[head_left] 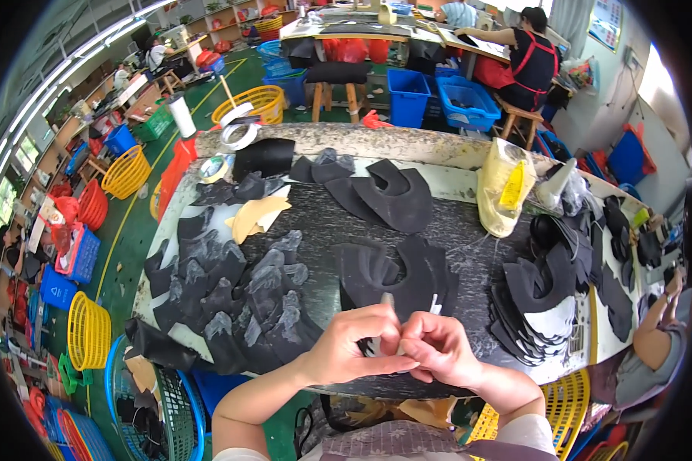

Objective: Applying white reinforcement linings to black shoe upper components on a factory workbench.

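Note:
My left hand (357,342) and my right hand (437,349) meet at the near edge of the worktable (469,223), fingers pinched together on a small pale strip-like piece (389,306) that pokes up between them. A second thin white end (435,305) shows above my right hand. Just beyond my hands lies a black curved fabric piece (396,273). Rows of grey-black cut pieces (238,296) lie fanned out to the left. What exactly is held is mostly hidden by my fingers.
A stack of black pieces (538,307) sits at the right, a yellow plastic bag (504,188) behind it. Tan pieces (257,215) and tape rolls (238,137) lie far left. Another person's arm (657,330) rests at the right edge. Yellow baskets (88,330) stand on the floor.

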The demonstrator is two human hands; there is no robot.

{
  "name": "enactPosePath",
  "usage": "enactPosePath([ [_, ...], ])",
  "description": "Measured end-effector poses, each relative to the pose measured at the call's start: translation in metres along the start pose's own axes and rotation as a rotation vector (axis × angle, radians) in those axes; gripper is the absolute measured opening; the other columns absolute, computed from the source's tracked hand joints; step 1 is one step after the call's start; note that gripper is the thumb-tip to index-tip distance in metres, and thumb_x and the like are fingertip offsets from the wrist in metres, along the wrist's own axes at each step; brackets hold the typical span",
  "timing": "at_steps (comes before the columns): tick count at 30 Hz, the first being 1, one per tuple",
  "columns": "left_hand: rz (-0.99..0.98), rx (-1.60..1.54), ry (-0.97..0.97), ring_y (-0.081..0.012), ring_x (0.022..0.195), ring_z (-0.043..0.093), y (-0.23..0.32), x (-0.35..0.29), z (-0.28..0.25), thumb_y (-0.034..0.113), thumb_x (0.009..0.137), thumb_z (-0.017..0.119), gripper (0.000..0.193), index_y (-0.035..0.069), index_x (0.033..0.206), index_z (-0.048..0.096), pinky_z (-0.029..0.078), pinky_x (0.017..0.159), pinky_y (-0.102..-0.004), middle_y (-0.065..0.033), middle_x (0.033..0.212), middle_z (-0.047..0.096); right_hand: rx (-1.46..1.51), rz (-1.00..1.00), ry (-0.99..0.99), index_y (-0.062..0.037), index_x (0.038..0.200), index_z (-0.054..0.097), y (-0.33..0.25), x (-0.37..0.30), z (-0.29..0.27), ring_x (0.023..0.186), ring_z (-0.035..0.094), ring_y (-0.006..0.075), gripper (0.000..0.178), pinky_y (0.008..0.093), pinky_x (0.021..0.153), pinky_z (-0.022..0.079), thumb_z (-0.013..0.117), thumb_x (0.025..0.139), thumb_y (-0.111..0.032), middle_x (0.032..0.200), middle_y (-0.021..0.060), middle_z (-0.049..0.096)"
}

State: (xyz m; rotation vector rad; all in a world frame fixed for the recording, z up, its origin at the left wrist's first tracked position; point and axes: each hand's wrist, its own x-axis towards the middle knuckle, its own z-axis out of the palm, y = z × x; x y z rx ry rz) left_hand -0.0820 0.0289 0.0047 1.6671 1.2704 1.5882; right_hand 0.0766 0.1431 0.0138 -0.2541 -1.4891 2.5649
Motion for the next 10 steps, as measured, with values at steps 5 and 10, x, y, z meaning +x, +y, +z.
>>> enactPosePath([
  [5,-0.047,-0.045,-0.07,-0.0166,0.073,0.061,-0.003,0.0,-0.007,0.006,0.073,0.082,0.02,0.002,0.084,0.067,0.047,0.062,-0.028,-0.008,0.085,0.062,0.033,-0.005,-0.005,-0.0019,0.085,0.054,0.012,0.003,-0.012,0.054,0.055,0.006,0.015,0.0196,0.044,0.042,0.062,0.095,-0.009,0.076,0.0034,0.059],
  [10,-0.288,-0.459,-0.108,-0.0219,0.102,0.057,-0.005,-0.01,-0.011,0.007,0.083,0.071,0.009,0.0,0.086,0.067,0.045,0.088,-0.0348,-0.0137,0.106,0.058,0.046,-0.057,-0.017,-0.001,0.083,0.057,0.016,0.002,-0.013,0.057,0.059,0.0073,0.014,0.0191,0.049,0.046,0.065,0.093,-0.008,0.077,0.0044,0.061],
])
